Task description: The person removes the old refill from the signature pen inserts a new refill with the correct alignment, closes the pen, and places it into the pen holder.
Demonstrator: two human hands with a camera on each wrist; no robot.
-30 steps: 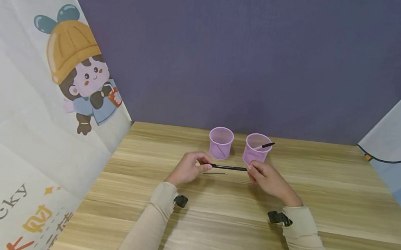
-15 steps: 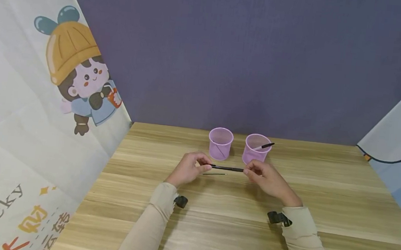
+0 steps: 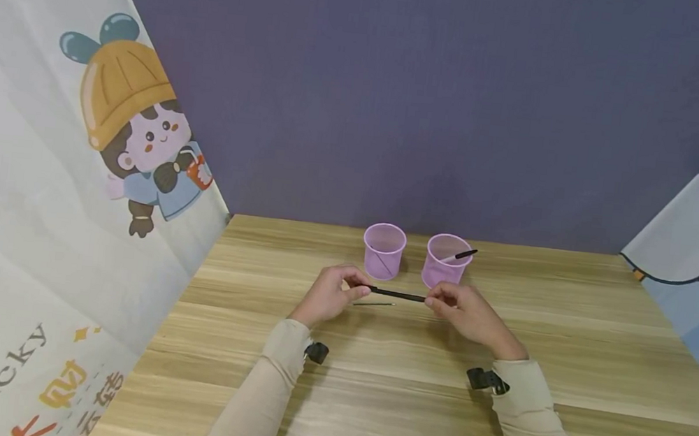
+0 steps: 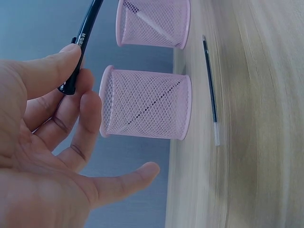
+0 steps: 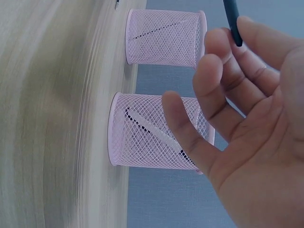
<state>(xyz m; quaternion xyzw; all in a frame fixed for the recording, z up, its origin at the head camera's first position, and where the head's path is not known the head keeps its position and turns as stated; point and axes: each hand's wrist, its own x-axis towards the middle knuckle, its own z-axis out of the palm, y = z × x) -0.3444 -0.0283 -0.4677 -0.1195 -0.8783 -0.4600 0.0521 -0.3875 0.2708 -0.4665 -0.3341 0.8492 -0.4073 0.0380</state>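
Observation:
In the head view a black pen is stretched sideways between both hands, above the table. My left hand pinches its clip end between thumb and fingers; white lettering shows near the clip in the left wrist view. At the other end, my right hand pinches the pen's narrow tip with thumb and fingertips. A thin dark pen refill with a clear end lies on the table just below the pen, nearer my left hand.
Two pink mesh pen cups stand beyond the hands: the left cup has a thin dark stick leaning inside, the right cup a black-and-white pen poking over its rim. A dark wall panel rises behind the wooden table.
My right hand has shifted slightly left along the pen, and the pen now slopes down a little toward it and looks rolled in the fingers. My left hand keeps its hold.

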